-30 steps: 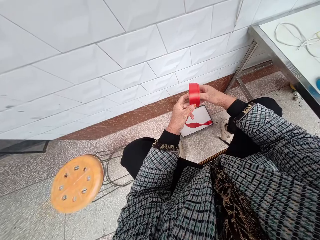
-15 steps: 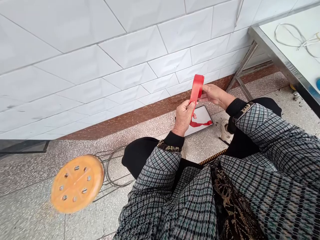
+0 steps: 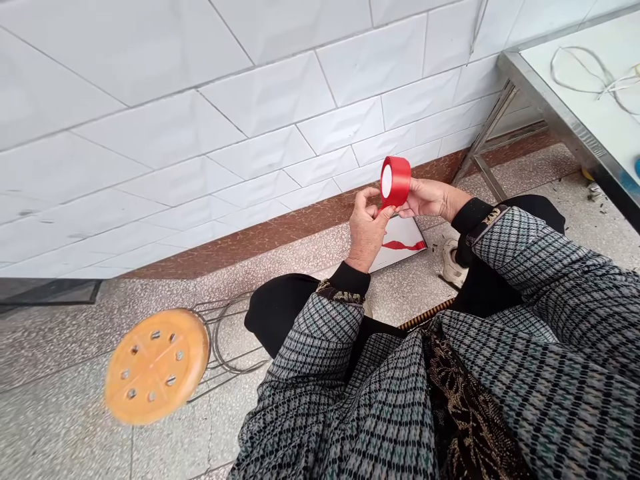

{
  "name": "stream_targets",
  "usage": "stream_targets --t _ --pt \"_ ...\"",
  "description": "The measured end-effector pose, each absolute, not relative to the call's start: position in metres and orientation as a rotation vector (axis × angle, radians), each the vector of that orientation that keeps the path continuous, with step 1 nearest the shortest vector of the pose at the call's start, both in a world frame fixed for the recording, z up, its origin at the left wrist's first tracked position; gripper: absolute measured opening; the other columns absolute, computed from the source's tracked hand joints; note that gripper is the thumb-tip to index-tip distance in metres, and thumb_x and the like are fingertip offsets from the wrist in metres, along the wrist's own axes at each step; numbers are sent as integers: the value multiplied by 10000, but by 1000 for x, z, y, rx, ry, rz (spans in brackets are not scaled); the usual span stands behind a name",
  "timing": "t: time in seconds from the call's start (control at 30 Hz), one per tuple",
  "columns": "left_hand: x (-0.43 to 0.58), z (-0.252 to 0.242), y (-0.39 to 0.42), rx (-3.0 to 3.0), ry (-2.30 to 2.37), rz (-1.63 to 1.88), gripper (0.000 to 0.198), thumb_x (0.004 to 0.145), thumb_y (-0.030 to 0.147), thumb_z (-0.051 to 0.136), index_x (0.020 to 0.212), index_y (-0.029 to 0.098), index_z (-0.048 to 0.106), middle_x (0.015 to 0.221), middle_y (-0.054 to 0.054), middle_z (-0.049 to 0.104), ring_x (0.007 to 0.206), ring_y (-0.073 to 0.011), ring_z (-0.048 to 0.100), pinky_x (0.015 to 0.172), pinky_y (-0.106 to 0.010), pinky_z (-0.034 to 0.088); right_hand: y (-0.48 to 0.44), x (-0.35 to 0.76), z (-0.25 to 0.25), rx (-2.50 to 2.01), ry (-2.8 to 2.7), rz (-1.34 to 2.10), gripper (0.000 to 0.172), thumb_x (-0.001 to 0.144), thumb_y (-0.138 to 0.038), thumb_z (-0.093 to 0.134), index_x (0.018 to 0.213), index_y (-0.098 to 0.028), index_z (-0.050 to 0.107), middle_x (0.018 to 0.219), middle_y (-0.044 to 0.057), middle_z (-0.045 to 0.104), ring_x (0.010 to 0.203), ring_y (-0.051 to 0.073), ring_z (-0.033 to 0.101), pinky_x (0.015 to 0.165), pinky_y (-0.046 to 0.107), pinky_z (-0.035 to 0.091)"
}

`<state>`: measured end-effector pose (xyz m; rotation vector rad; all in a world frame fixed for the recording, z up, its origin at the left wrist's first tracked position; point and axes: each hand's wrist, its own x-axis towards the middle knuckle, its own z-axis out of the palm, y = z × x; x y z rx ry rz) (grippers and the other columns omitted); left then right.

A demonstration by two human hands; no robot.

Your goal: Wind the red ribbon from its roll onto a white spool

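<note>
A roll of red ribbon (image 3: 399, 181) with a white core stands up between my two hands, above the floor. My right hand (image 3: 427, 198) grips the roll from its right side, fingers partly hidden behind it. At the roll's lower left, my left hand (image 3: 367, 227) pinches the ribbon between thumb and finger. Below them lies a white board (image 3: 395, 257) with a dark edge, and a length of red ribbon (image 3: 404, 246) stretches over it. My hands cover part of the board.
An orange round stool (image 3: 157, 367) with wire legs stands on the speckled floor at left. At right is a metal-framed table (image 3: 565, 100) bearing loose white cable (image 3: 607, 87). A tiled wall (image 3: 260, 93) runs along the front. A light shoe (image 3: 453, 263) shows below my right arm.
The roll has turned so its white core now faces left, and it sits slightly lower. My left hand has shifted its fingers at the roll's lower side.
</note>
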<state>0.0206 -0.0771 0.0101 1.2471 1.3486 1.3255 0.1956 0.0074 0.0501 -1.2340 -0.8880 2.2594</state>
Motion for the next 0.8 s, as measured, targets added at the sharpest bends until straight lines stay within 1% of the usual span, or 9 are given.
stream_targets --t 0.07,0.1,0.2,0.3,0.37,0.43,0.5,0.63,0.8 --pt "20 11 -78 1309 1325 1323 427 892 141 874 1266 285 725 557 135 461 463 -99 468 500 -233 404 7 197 51 -1235 -915 2274 255 1128 -453 772 1200 -218 840 852 55 839 709 186 763 647 246 663" --pt "19 12 -78 1335 1315 1311 460 882 132 880 1289 291 737 561 133 468 477 -104 475 516 -243 417 6 197 52 -1232 -933 2284 253 1121 -452 786 1196 -217 842 854 56 840 704 183 759 651 247 663" --pt "16 12 -76 1359 1286 1274 468 850 124 899 1266 289 762 560 127 488 489 -113 492 530 -261 424 4 197 53 -1200 -974 2326 249 1116 -451 798 1140 -206 836 809 48 826 654 164 727 627 232 647" --pt "13 10 -72 1318 1226 1231 459 843 154 907 1257 274 746 548 123 525 471 -115 526 527 -257 441 3 198 53 -1164 -1024 2344 265 1110 -457 802 1088 -194 819 755 38 805 624 156 715 597 218 633" --pt "11 9 -71 1272 1173 1205 450 855 212 913 1259 265 722 571 108 590 461 -120 560 517 -254 459 4 198 53 -1153 -1090 2312 243 1081 -428 839 1066 -188 810 780 48 817 663 168 746 616 228 648" --pt "10 9 -70 1223 1130 1195 439 871 289 918 1249 258 699 605 89 641 453 -124 580 501 -255 470 5 199 51 -1144 -1172 2211 203 1028 -365 896 1057 -186 805 859 63 845 737 181 779 659 238 668" --pt "8 9 -70 1180 1102 1188 448 870 351 924 1235 257 682 625 84 655 447 -123 579 493 -260 491 6 199 49 -1143 -1245 2069 197 973 -305 937 1066 -193 804 946 65 865 814 189 799 713 246 683" --pt "6 9 -69 1146 1071 1170 494 856 394 941 1242 251 669 633 91 635 446 -109 550 502 -270 534 4 196 47 -1131 -1311 1920 259 926 -283 951 1121 -221 792 1022 39 872 899 203 814 809 281 702" --pt "12 7 -70 1138 1132 1194 514 884 371 926 1298 241 650 701 70 680 458 -105 559 496 -262 524 4 192 45 -1146 -1275 1859 379 888 -234 968 1179 -248 727 941 -10 838 854 190 796 809 292 701"
